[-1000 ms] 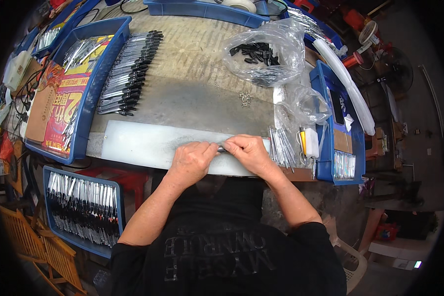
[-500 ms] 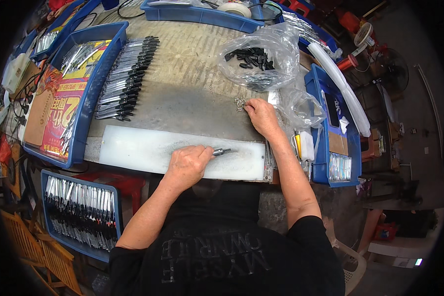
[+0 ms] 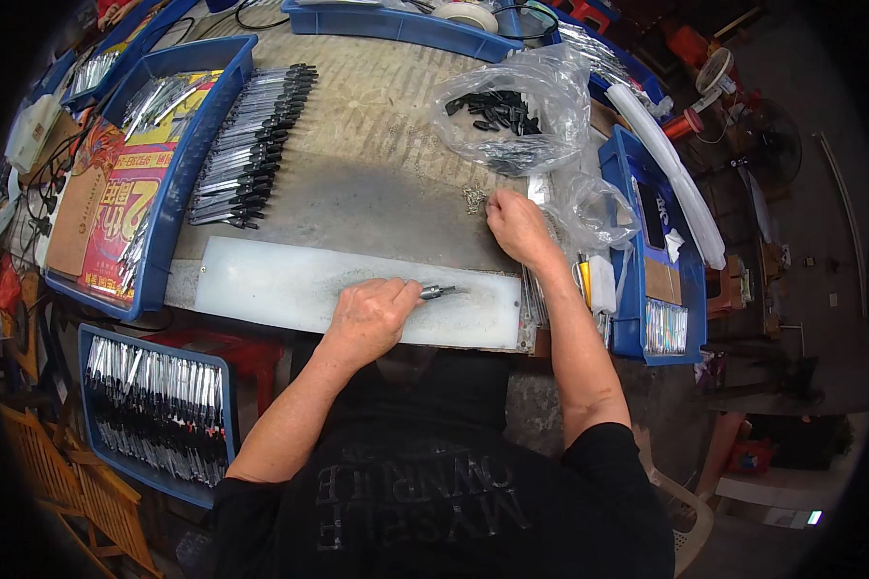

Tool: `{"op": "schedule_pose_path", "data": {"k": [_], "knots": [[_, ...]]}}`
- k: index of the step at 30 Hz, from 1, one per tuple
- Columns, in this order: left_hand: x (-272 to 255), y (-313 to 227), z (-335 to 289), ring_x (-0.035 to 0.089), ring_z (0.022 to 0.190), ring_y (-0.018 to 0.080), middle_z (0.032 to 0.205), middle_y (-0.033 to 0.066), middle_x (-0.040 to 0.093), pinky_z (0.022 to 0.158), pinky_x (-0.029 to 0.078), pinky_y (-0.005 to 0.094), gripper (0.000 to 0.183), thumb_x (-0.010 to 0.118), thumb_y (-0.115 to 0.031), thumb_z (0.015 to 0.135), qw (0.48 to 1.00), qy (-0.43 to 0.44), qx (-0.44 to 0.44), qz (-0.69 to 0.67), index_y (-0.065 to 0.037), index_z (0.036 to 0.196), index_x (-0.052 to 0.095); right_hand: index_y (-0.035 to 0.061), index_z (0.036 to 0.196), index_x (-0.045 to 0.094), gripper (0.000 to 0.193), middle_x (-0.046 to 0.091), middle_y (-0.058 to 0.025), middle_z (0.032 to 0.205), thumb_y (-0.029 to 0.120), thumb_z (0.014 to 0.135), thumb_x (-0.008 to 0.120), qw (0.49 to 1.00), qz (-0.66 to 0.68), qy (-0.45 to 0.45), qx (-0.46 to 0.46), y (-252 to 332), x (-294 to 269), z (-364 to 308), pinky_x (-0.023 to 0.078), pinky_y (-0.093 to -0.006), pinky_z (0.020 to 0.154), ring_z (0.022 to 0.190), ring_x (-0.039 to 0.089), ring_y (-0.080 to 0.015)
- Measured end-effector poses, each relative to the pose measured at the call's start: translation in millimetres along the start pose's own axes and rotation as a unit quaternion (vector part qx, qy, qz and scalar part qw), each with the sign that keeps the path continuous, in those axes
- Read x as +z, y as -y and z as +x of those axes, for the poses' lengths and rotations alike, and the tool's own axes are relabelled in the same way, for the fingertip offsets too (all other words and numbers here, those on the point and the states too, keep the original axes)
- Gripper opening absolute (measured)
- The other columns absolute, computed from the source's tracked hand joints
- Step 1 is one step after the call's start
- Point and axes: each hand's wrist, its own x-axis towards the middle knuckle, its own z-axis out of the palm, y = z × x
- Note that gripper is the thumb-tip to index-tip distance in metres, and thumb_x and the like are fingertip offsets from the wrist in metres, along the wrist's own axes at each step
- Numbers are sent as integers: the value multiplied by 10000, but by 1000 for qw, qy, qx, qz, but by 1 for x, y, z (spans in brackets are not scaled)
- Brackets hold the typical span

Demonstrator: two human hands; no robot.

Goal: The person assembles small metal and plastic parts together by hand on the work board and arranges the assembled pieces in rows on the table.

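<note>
My left hand is closed round a pen, whose dark, metal-tipped end points right above a white board at the table's near edge. Farther right, my right hand has its fingertips pressed together beside a small pile of tiny silvery metal parts. Whatever it pinches is too small or hidden to make out. Behind that hand lies a clear plastic bag with many black clips or caps in it. A long row of clear pens with black ends lies on the left of the table.
A large blue tray with pens and printed card stands at left. Below it sits another blue tray packed with pens. On the right are a blue bin and a rolled white plastic wrap. Another blue tray is at the back.
My right fingertips have drawn slightly right, off the pile of metal parts. The left hand still grips the pen over the board. The whole view has shifted a little.
</note>
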Motion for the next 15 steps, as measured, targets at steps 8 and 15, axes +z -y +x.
{"op": "schedule_pose_path", "data": {"k": [8,15], "knots": [[-1,-1,-2,543,541,233,598,66,495,474,433,348,143,635,-125,719,1000,8,-5,7,-45,788,539,-19,838,592,154,533,54,705,134,818,591,872,471,50,129,45,-10,-52,398,-211,598,692,459,-26],[2,0,-2,542,534,225,591,59,487,472,432,342,150,643,-140,718,1000,1,-4,5,-52,762,530,-16,830,588,94,529,-44,757,75,806,586,907,418,24,47,71,3,-73,398,-253,622,704,494,-127]]}}
